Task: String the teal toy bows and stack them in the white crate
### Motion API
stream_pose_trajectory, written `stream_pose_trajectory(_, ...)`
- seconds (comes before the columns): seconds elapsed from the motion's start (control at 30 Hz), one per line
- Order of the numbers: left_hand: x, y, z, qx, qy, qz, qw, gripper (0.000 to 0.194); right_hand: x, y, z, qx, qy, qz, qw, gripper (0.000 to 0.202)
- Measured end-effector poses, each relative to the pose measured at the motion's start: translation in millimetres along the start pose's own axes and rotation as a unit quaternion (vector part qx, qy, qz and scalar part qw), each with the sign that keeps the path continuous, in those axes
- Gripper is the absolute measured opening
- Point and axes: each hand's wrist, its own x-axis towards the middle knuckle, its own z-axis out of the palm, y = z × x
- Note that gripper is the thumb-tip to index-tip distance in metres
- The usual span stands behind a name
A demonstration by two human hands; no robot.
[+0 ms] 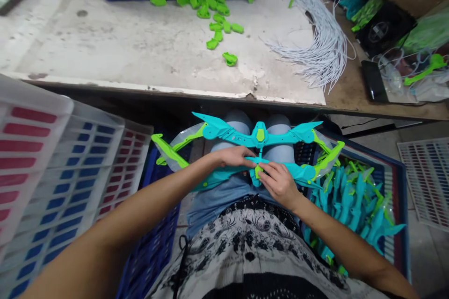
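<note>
Green cap (260, 135) seated on far frame (280, 138); near cap (258, 171), seating unclear, pinched by right hand (279, 183); near frame (302, 173) gripped by left hand (235, 156).

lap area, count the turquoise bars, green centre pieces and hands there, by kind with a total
turquoise bars: 2
green centre pieces: 2
hands: 2
total: 6

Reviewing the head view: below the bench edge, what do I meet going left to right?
White baskets, left hand, right hand, blue crate of teal and green parts, white basket at the far right. Both hands are on the lower teal frame.
</note>
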Motion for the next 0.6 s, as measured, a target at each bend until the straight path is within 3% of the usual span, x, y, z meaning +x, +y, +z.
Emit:
stream_pose_trajectory(0.23, 5, -11, 4.6, 0.061, 0.024, 0.036, 0.997, 0.040, -10, -13, 17, 0.033, 0.055, 0.025, 0.998, 0.017)
stream_pose_trajectory(0.33, 5, -7, 6.6, 0.068, 0.028, 0.019, 0.997, 0.039, -9, -14, 22, 0.050, 0.066, 0.130, 0.988, 0.026)
stream_pose_trajectory(0.43, 4, -2, 10.8, 0.100, 0.065, 0.001, 0.993, 0.040, -3, -11, 20, 0.068, 0.005, 0.247, 0.967, 0.051)
stream_pose_trajectory(0.53, 4, -2, 15.8, 0.102, 0.085, -0.005, 0.991, 0.044, 6, -7, 17, 0.079, -0.085, 0.289, 0.950, 0.059)
stream_pose_trajectory(0.6, 4, -4, 17.5, 0.107, 0.089, -0.009, 0.990, 0.044, 11, -7, 16, 0.073, -0.114, 0.304, 0.943, 0.060)
